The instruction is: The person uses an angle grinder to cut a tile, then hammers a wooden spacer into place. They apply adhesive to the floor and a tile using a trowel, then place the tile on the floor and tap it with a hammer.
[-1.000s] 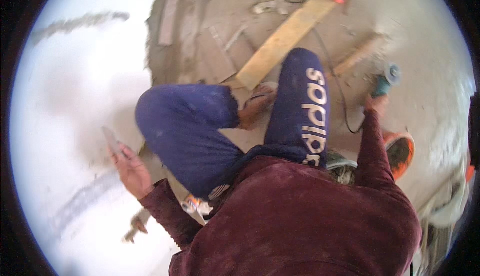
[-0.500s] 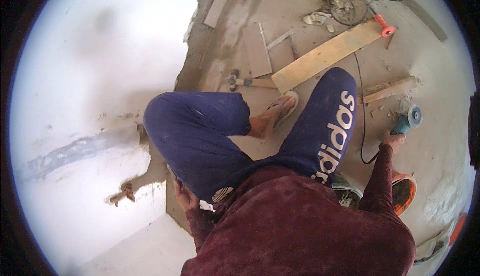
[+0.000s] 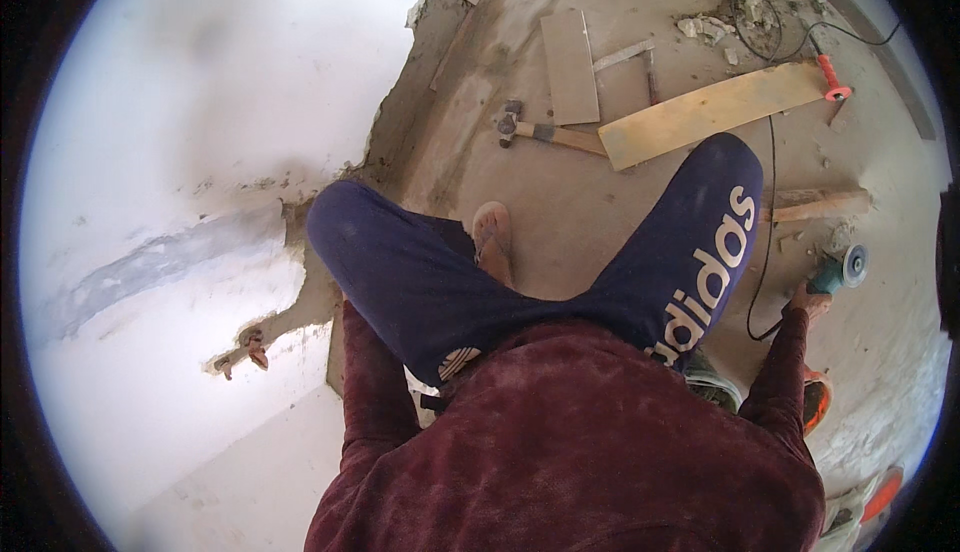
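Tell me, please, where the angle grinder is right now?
In the head view, the angle grinder sits on the dusty floor at the person's right, gripped by the right hand, just below a wooden stick.

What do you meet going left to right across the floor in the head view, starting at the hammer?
Hammer → grey tile piece → long wooden plank → red-handled tool → angle grinder, held by the right hand.

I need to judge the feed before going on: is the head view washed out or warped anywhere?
Head view: the white wall at left is overexposed and nearly featureless; fisheye bends the plank and floor edges toward the black rim; the right hand on the grinder looks small, soft.
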### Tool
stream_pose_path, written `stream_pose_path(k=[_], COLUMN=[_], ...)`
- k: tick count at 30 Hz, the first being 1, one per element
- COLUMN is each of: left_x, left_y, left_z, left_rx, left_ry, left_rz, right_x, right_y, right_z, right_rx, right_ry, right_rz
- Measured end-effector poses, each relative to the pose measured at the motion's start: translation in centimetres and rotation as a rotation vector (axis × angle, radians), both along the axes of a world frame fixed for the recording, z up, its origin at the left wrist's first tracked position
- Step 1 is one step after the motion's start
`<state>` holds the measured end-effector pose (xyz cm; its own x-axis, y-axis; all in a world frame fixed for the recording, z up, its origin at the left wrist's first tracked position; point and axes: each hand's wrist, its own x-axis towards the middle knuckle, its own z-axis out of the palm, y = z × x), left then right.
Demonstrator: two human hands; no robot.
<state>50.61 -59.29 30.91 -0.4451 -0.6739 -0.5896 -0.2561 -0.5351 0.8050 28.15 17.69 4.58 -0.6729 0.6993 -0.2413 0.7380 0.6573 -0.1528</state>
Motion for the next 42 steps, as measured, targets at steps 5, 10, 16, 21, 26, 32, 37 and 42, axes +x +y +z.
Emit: stream_pose_path(k=[5,10,16,21,26,32,37,42], left_x=[-0.1,0.7,-0.3,-2.0,-6.0,-8.4,-9.9,-14.1], left_y=[-2.3,-4.4,-6.1,-7.7,-8.5,-7.3,-9.7,-12.9], left_z=[-5.5,-10.1,-15.3,-20.4,-25.4,-25.4,-25.9,-24.7], left_rx=[0.034,0.056,0.040,0.012,-0.005,0.174,-0.570,-0.620], left_ry=[-0.079,-0.155,-0.221,-0.183,-0.082,0.094,-0.130,0.068], left_rz=[-0.091,-0.168,-0.287,-0.410,-0.497,-0.202,-0.485,-0.193], right_x=[0.5,1.3,1.5,2.5,4.1,3.6,-2.4,-11.5], right_y=[1.4,3.6,4.1,10.0,12.6,9.7,7.8,-23.8], right_z=[-2.0,-4.5,-4.1,-6.1,-7.0,-1.3,7.3,18.0], right_rx=[-0.109,-0.291,-0.155,-0.010,-0.203,0.095,0.138,-0.294], right_ry=[0.142,0.360,0.243,0.216,0.368,0.135,0.266,-0.031], right_rz=[-0.062,-0.115,-0.117,-0.049,-0.131,0.004,0.644,0.858])
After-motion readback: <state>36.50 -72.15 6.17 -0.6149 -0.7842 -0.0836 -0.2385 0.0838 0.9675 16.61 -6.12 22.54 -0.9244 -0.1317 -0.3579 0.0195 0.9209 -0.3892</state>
